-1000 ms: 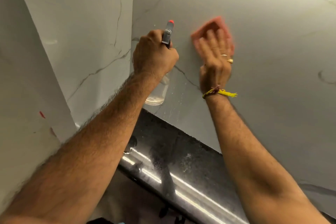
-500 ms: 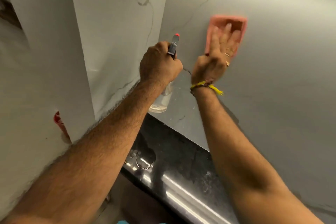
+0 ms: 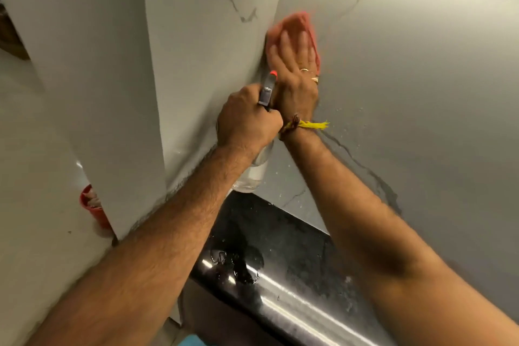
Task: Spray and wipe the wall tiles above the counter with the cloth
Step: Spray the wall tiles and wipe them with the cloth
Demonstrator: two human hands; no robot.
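Now you're mid-wipe, right hand (image 3: 295, 70) flat on the pink cloth (image 3: 304, 25) at the wall tiles' (image 3: 421, 64) inside corner, left hand (image 3: 247, 123) gripping the spray bottle (image 3: 252, 174); next, sweep toward the droplets above the counter (image 3: 280, 247).

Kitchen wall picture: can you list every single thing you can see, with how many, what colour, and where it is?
cloth: one, pink, flat on the wall tiles by the corner
spray bottle: one, clear with grey head and red tip, near the corner
wall tiles: grey-white with dark veins, some droplets, above the counter
counter: one, black, wet, below the tiles
red container: one, behind the pillar, left
left hand: one, grips the spray bottle
right hand: one, rings and yellow wrist thread, presses the cloth
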